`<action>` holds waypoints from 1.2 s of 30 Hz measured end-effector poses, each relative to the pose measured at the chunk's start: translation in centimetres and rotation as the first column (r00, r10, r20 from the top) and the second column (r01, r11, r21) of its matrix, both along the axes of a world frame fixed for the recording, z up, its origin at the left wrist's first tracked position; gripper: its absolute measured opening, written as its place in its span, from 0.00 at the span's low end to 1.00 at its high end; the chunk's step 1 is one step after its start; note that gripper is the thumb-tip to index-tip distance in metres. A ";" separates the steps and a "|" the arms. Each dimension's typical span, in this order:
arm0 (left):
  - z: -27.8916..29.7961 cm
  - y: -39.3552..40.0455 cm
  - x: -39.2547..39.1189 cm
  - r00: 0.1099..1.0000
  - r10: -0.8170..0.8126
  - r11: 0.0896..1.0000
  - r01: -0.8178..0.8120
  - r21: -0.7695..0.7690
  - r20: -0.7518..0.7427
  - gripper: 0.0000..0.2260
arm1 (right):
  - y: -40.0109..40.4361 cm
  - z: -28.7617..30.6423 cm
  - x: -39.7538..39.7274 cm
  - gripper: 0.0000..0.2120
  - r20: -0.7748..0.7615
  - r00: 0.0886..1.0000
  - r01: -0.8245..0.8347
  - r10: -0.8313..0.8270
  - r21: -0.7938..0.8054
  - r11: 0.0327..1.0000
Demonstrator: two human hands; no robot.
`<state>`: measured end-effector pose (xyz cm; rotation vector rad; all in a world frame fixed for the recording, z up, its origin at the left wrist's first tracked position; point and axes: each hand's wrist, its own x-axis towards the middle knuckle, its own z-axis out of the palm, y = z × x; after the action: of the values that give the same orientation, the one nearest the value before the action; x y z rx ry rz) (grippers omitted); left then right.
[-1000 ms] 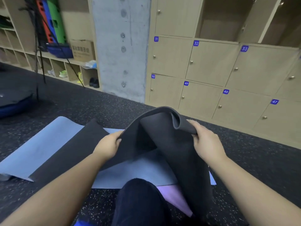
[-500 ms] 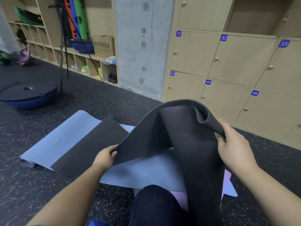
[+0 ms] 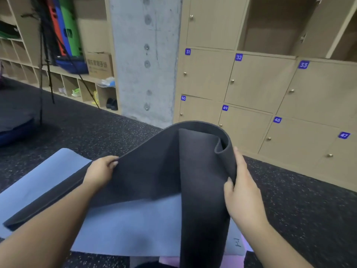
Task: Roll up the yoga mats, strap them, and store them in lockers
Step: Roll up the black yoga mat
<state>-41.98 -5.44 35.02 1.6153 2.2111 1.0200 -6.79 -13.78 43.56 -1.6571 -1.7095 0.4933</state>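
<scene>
A dark grey yoga mat [image 3: 154, 171] arches up off the floor in front of me, folded over at the top. My left hand [image 3: 100, 172] grips its left edge. My right hand [image 3: 241, 192] holds the curled right edge, thumb on the near side. Under it a light blue mat [image 3: 125, 229] lies flat on the floor. A strip of pink mat [image 3: 170, 262] shows below the blue one. Numbered wooden lockers [image 3: 260, 89] line the wall ahead; the upper ones [image 3: 270, 24] stand open.
A concrete pillar [image 3: 144, 55] rises left of the lockers. Shelving [image 3: 58, 78] with shoes, a cardboard box [image 3: 99, 64] and coloured boards stands at the far left. A blue balance trainer [image 3: 13, 128] and a tripod [image 3: 46, 55] are on the speckled black floor [image 3: 299, 209].
The grey mat's top fold has curled further over to the right. My left hand has risen along the left edge, and my right hand has shifted down the curled edge.
</scene>
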 end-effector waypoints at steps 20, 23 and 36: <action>0.0 12.0 39.4 0.595 -0.789 0.591 0.803 0.074 -0.155 0.10 | 2.5 -11.9 9.7 0.35 -0.291 0.933 0.095 -0.212 -0.368 0.925; -2.0 10.2 42.0 0.521 -0.844 0.527 0.849 -0.023 -0.125 0.12 | 0.9 -12.9 13.4 0.38 -0.237 0.933 0.151 -0.270 -0.424 0.893; -1.4 5.2 37.3 0.535 -0.831 0.556 0.804 -0.209 -0.153 0.24 | -2.5 -12.6 13.5 0.40 -0.077 0.961 0.211 -0.267 -0.423 0.881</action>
<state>-4.68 -0.19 33.64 2.4223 1.2101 0.4043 6.74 -16.24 30.93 -2.0491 -1.3364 0.8687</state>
